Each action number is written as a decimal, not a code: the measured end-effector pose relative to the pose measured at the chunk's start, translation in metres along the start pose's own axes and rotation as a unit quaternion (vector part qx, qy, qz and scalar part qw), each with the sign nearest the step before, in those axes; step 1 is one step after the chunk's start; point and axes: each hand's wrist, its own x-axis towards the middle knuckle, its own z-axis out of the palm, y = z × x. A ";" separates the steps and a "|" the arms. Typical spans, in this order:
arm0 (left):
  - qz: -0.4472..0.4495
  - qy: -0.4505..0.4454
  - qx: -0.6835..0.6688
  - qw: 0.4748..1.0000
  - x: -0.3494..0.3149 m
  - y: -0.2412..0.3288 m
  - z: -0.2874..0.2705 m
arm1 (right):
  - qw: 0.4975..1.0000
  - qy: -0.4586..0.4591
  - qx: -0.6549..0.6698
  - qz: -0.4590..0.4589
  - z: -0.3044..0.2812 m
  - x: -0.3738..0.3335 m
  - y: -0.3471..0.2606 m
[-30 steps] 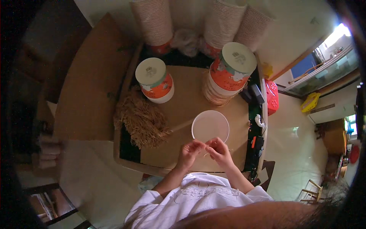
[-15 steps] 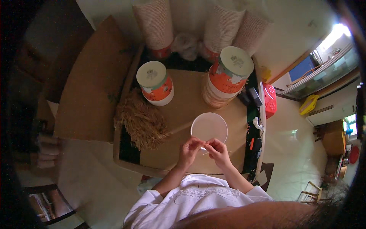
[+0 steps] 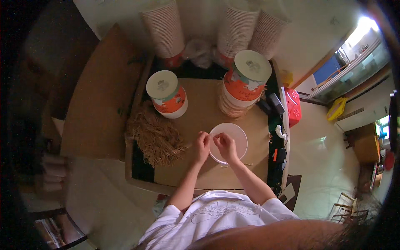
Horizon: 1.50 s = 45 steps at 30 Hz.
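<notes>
A white paper bucket stands mouth up near the table's front middle. My left hand is at its left rim, fingertips pinched; what they hold, if anything, is too small to make out. Just to its right, my right hand hangs over the mouth, its fingers also pinched together on something I cannot make out. A short pale piece of cord shows at the near rim, partly behind my right wrist. Left of my hands lies a shaggy bundle of tan fibre strands.
Behind stand an orange and green printed bucket, upside down, and a taller upturned stack. Tall nested stacks of buckets line the back. Black devices and cables run along the right edge. A cardboard sheet leans at left.
Both hands have moved away from me, from the bucket's near rim toward its left side and mouth, and slightly apart. The cord by the near rim shows more to the right.
</notes>
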 end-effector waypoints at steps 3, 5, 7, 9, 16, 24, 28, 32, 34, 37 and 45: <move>-0.038 0.034 -0.068 0.996 0.021 -0.009 -0.004 | 0.994 0.029 0.097 0.051 0.012 0.016 0.024; -0.020 -0.031 0.050 0.998 0.029 -0.015 -0.013 | 0.992 0.018 0.052 0.115 0.013 0.020 0.031; -0.044 -0.077 0.040 0.995 0.033 -0.017 -0.016 | 0.993 0.022 0.051 0.107 0.017 0.021 0.038; -0.067 -0.126 0.028 0.989 0.035 -0.014 -0.015 | 0.993 0.029 0.050 0.100 0.018 0.023 0.043; -0.087 -0.156 -0.012 0.984 0.033 -0.015 -0.013 | 0.995 0.036 0.037 0.082 0.023 0.024 0.056; -0.049 -0.151 -0.026 0.987 0.026 -0.017 -0.011 | 0.996 0.004 0.030 0.084 0.013 0.021 0.033; -0.051 -0.177 0.021 0.983 0.018 -0.003 -0.007 | 0.991 -0.032 0.031 0.130 0.001 0.013 0.046; -0.023 -0.163 0.083 0.983 0.005 0.006 -0.004 | 0.993 -0.066 0.044 0.086 -0.010 0.002 0.054; -0.021 -0.153 0.099 0.983 -0.004 0.006 -0.004 | 0.996 -0.054 -0.033 0.056 -0.013 -0.012 0.037; -0.136 -0.125 -0.015 0.983 -0.010 0.011 -0.005 | 0.957 -0.203 -0.208 -0.007 -0.014 -0.046 -0.016; -0.433 -0.233 -0.294 0.820 -0.011 0.000 -0.011 | 0.831 -0.257 -0.449 -0.204 -0.017 0.016 -0.029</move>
